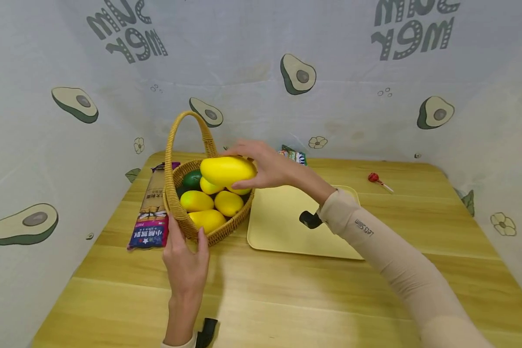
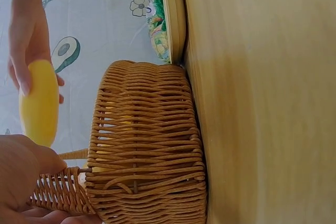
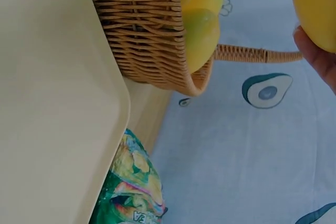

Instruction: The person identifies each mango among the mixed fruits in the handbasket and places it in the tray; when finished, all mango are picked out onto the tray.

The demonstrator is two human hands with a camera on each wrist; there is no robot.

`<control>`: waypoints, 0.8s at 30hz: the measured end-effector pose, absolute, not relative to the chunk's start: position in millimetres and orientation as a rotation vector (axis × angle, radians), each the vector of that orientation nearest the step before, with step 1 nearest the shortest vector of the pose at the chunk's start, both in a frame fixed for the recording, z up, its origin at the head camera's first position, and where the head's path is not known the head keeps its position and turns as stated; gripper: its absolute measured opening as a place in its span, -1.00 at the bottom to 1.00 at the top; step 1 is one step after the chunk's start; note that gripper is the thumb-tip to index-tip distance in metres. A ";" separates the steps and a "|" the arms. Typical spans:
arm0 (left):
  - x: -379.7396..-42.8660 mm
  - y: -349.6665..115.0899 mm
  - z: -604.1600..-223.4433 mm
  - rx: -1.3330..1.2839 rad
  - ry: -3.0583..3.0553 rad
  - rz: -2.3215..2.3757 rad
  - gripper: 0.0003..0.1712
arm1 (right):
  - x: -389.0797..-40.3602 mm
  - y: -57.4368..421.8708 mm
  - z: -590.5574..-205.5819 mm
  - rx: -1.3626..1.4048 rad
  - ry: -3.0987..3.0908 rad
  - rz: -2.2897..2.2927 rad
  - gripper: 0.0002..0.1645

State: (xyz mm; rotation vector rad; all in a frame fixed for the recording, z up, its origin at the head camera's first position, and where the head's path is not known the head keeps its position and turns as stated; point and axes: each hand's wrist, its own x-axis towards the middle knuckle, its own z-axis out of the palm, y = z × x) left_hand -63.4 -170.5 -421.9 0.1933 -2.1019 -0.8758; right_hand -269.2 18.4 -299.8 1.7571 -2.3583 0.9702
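Observation:
A large yellow mango [image 1: 226, 169] is held in my right hand [image 1: 267, 166], above the wicker basket [image 1: 227, 231]. The thumb is on its near side. In the left wrist view the same mango [image 2: 40, 103] hangs clear of the basket wall [image 2: 144, 135]. My left hand [image 1: 185, 266] grips the basket where the arched handle [image 1: 169, 159] meets the rim at the near left. Inside the basket lie several yellow fruits [image 1: 197, 200] and a dark green one [image 1: 192, 179]. The right wrist view shows only fingertips of the right hand under the mango [image 3: 317, 11].
Right of the basket lies a cream tray [image 1: 296, 239]. A long printed packet [image 1: 150, 212] lies left of the basket. A green packet [image 1: 294, 155] sits behind the tray, against the printed curtain [image 1: 252, 67]. A red lollipop [image 1: 373, 178] is at the back right.

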 end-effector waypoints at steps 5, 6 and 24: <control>-63.4 -170.3 -422.5 0.195 -2.102 -0.873 -0.12 | -263.8 39.8 -305.6 1.730 -2.356 0.988 -0.21; -63.4 -170.2 -422.6 0.195 -2.101 -0.873 -0.12 | -262.4 44.0 -306.7 1.718 -2.364 0.990 -0.21; -62.5 -168.7 -422.9 0.182 -2.085 -0.869 -0.11 | -267.9 116.8 -333.2 1.482 -2.442 1.260 -0.26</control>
